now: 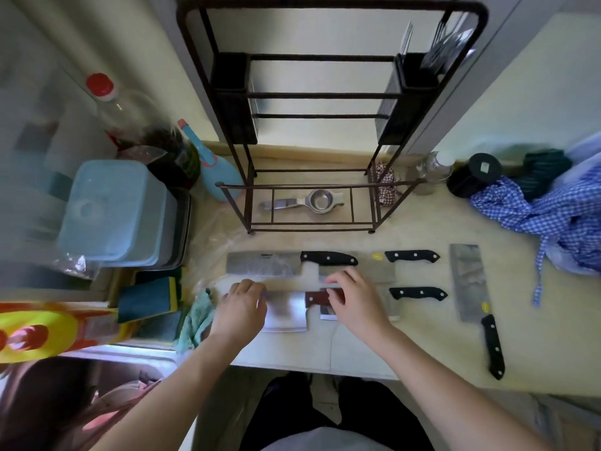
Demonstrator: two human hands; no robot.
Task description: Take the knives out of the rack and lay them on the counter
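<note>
Knives lie flat in rows on the worktop (pixel 422 340) before the rack (pixel 312 203) — blades clear of the edge. The left hand (pixel 239 312) presses a cleaver (pixel 286 315) blade, fingers together; the right hand (pixel 354 304) curls over its reddish handle, likely squaring it.

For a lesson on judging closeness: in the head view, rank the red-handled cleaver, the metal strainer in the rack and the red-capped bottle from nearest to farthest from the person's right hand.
1. Red-handled cleaver: under the right hand, touching it.
2. Metal strainer: on the rack's bottom shelf, behind the hand.
3. Red-capped bottle: far back on the left.
</note>
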